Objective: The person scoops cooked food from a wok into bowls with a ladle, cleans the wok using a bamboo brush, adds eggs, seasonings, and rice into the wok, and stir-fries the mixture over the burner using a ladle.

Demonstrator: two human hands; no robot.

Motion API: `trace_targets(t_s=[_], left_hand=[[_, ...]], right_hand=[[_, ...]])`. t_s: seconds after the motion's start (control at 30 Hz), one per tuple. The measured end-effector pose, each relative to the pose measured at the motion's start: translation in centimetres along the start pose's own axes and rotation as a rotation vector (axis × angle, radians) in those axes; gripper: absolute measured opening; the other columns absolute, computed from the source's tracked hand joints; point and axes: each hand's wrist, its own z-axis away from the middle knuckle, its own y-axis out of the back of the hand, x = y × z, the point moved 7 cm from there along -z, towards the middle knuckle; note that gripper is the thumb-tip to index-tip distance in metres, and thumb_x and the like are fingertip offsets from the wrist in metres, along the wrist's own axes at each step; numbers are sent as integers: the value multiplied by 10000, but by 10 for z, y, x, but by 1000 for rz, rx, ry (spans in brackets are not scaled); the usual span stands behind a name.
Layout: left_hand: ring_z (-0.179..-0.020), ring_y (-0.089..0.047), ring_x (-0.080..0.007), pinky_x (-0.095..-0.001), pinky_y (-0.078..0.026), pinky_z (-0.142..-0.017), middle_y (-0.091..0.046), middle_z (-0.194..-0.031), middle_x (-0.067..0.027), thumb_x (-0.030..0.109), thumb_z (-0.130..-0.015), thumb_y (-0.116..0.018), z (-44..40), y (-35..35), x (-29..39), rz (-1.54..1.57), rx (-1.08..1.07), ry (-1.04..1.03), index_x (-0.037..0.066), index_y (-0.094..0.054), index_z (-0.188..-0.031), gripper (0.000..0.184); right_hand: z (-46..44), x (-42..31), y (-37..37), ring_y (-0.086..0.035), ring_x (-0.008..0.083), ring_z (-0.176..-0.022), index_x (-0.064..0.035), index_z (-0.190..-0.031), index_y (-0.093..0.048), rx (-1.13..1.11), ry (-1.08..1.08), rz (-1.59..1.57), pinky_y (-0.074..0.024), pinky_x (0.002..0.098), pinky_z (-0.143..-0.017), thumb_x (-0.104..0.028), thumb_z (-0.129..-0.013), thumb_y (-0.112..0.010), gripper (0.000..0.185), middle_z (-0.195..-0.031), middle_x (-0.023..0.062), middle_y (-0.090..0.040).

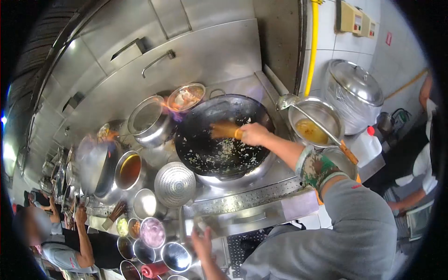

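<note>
My right hand (255, 135) is closed around a bamboo wok brush (225, 130), its bristles down inside a large black wok (219, 112). Small pale food scraps (227, 148) are scattered over the wok's bottom and sides. Low in the view, in front of the stove edge, is my left hand (201, 241). Its fingers are blurred, and a whitish patch shows at their tips that I cannot make out. Closest to it are a perforated metal strainer (175, 185), whose handle points down toward me, and a steel bowl of dark liquid (176, 257).
Right of the wok, a ladle (322, 122) rests across a steel basin (333, 115). A lidded pot (354, 84) stands behind. Left are a covered pot (148, 122), a pot of orange liquid (129, 171) and flames near a co-worker's pan (100, 165). Another person stands at right.
</note>
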Motion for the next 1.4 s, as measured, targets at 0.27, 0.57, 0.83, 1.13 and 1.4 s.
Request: trace_targets(t_s=[0.27, 0.57, 0.83, 1.13, 1.4], left_hand=[[-1063, -586, -294, -352, -445, -915, -613, -1160, -215, 252, -776, -726, -3, -15, 9, -42, -207, 160, -60, -476, -1295, 655], [-1054, -579, -276, -412, -475, -898, -590, -1161, -140, 279, -839, -656, 15, 7, 32, 931, -172, 439, 19, -488, -1281, 539], [-1035, -575, -254, -440, -458, -886, -586, -1126, -97, 510, -935, -493, -20, -91, 159, 1257, -565, 518, 85, -482, -1246, 526], [-776, -633, -263, -358, -470, -608, -656, -957, -107, 354, -964, -441, -31, -134, 216, 1094, -638, 548, 33, -521, -1172, 390], [-1150, -528, -280, -474, -430, -950, -551, -1265, -74, 460, -973, -456, -34, -134, 207, 1114, -654, 522, 114, -476, -1268, 455]], right_hand=[[54, 23, 90, -672, 314, -916, -160, -1011, -713, -51, -228, 176, -534, 415, -781, -310, -801, -612, 277, -971, 157, -691], [29, 23, 98, -668, 316, -923, -152, -1025, -698, 33, -187, 131, -533, 421, -796, -284, -779, -619, 290, -981, 169, -686], [37, -5, 80, -681, 298, -737, -95, -947, -701, -61, 26, 24, -531, 399, -698, -391, -743, -672, 361, -805, 138, -695], [48, -5, 71, -653, 337, -943, -140, -1012, -707, -124, 53, 67, -516, 439, -819, -365, -771, -642, 336, -975, 160, -683], [3, -38, 0, -648, 342, -950, -155, -1003, -699, -26, 36, -234, -513, 420, -844, -303, -728, -666, 315, -1005, 176, -674]])
